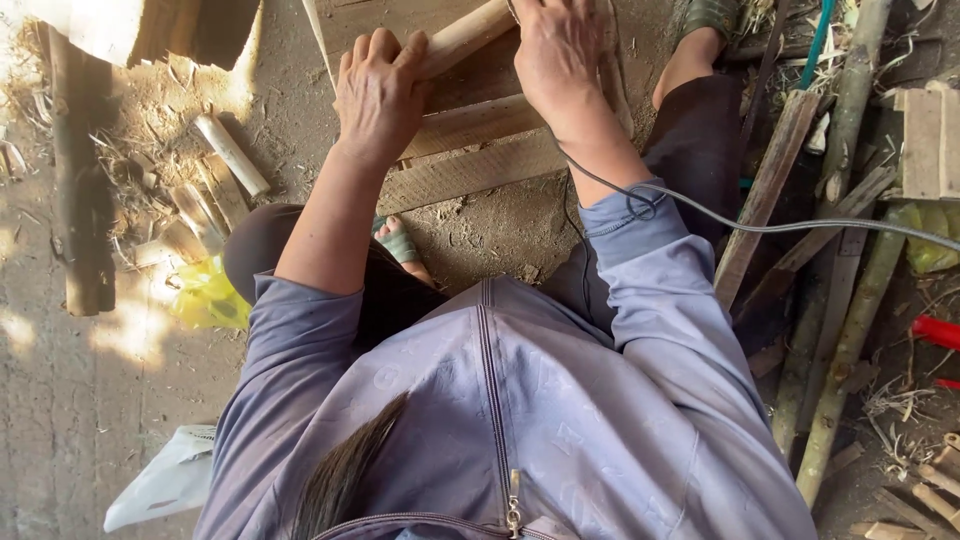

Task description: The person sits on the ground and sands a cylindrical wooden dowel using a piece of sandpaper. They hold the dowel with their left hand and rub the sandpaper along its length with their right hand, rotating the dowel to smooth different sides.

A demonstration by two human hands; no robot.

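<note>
My left hand [378, 95] is wrapped around a pale round wooden stick [465, 36] that lies slanted across a low wooden bench of planks [470, 170]. My right hand [556, 60] rests on the far end of the same stick at the top edge of the view; what its fingers grip is cut off. My knees and one foot in a green sandal [398, 243] show below the bench. A grey cord [760, 226] runs from my right forearm off to the right.
Short cut bamboo pieces [230, 152] lie on the dirt at the left beside a dark post [82, 200]. Long poles and planks [850, 300] are piled at the right. A yellow bag [205, 300] and a white bag [170, 480] lie at the lower left.
</note>
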